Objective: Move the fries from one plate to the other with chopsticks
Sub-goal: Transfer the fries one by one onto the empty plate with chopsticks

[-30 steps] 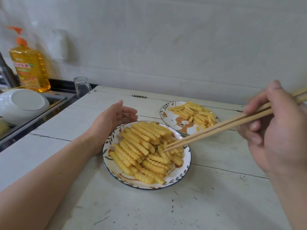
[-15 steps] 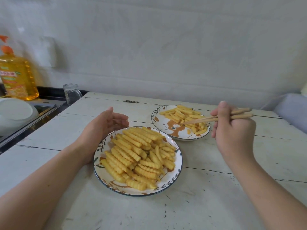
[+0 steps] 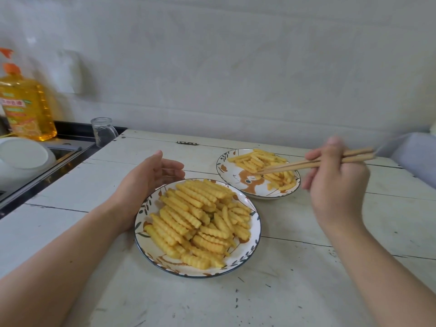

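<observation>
A near plate (image 3: 151, 246) with a leaf-patterned rim carries a big heap of crinkle-cut fries (image 3: 200, 220). Behind it to the right, a far plate (image 3: 224, 164) with a bear picture holds a smaller pile of fries (image 3: 262, 161). My right hand (image 3: 335, 185) grips a pair of wooden chopsticks (image 3: 306, 164), whose tips lie over the far plate's fries. No fry shows between the tips. My left hand (image 3: 146, 182) rests on the table against the near plate's left rim, fingers relaxed and holding nothing.
The plates stand on a worn white wooden table (image 3: 306, 291). At the left are a sink edge with a white bowl (image 3: 21, 154), an orange detergent bottle (image 3: 26, 107) and a small glass (image 3: 102, 132). A grey cushion (image 3: 415, 156) lies at the far right.
My right hand carried the chopsticks from over the near plate to the far plate, where their tips now sit on its fries. My left hand stayed by the near plate.
</observation>
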